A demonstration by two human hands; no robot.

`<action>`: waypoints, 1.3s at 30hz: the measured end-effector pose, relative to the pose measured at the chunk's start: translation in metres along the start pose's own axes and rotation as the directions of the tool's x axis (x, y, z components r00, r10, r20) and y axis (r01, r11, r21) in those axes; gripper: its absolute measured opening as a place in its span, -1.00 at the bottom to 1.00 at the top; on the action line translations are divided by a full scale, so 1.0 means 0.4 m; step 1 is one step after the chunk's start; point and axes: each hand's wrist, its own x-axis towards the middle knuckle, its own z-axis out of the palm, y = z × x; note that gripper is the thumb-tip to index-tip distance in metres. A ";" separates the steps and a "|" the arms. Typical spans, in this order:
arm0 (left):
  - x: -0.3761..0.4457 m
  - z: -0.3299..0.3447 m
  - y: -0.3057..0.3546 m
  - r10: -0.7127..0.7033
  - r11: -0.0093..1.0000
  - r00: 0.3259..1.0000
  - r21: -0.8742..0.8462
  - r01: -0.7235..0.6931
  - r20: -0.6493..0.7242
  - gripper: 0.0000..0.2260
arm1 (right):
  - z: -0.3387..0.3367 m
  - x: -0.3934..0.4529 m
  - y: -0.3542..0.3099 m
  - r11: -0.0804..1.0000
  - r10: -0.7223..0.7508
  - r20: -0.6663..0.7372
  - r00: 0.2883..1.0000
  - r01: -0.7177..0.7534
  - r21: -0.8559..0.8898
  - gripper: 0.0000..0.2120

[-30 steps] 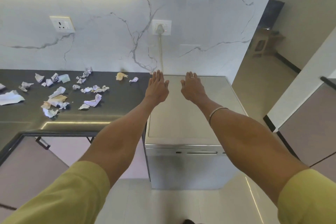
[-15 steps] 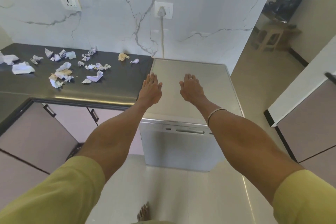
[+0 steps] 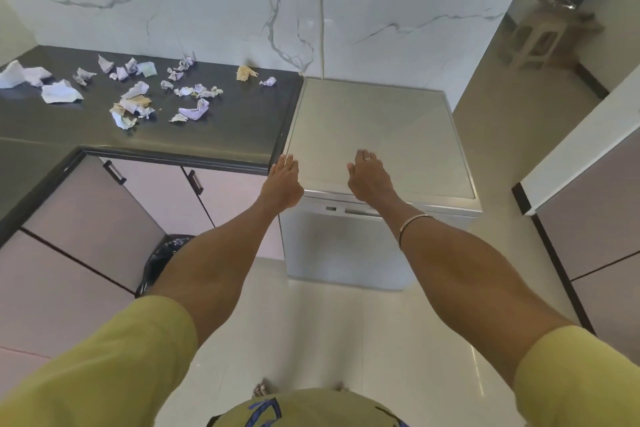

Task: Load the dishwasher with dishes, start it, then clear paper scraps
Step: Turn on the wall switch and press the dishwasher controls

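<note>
Both arms reach straight forward toward twelve o'clock, bare from the short yellow sleeves down. The left hand is held out palm down with fingers straight and together, holding nothing. The right hand lies at its three o'clock, well apart from it, also palm down with straight fingers and empty. It wears a ring; a thin bangle circles the right wrist.
</note>
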 end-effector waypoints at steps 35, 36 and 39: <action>0.192 0.422 -0.225 0.202 0.964 0.842 -0.051 -0.261 -0.500 -0.19 | 0.432 0.093 0.116 0.987 0.130 -0.195 0.972 -0.146 -0.071 -0.27; 0.193 0.419 -0.225 0.207 0.963 0.845 -0.048 -0.264 -0.494 -0.19 | 0.433 0.096 0.113 0.986 0.143 -0.211 0.967 -0.159 -0.060 -0.24; 0.194 0.419 -0.219 0.181 0.964 0.856 -0.086 -0.252 -0.484 -0.20 | 0.436 0.096 0.112 0.987 0.152 -0.231 0.961 -0.160 -0.018 -0.23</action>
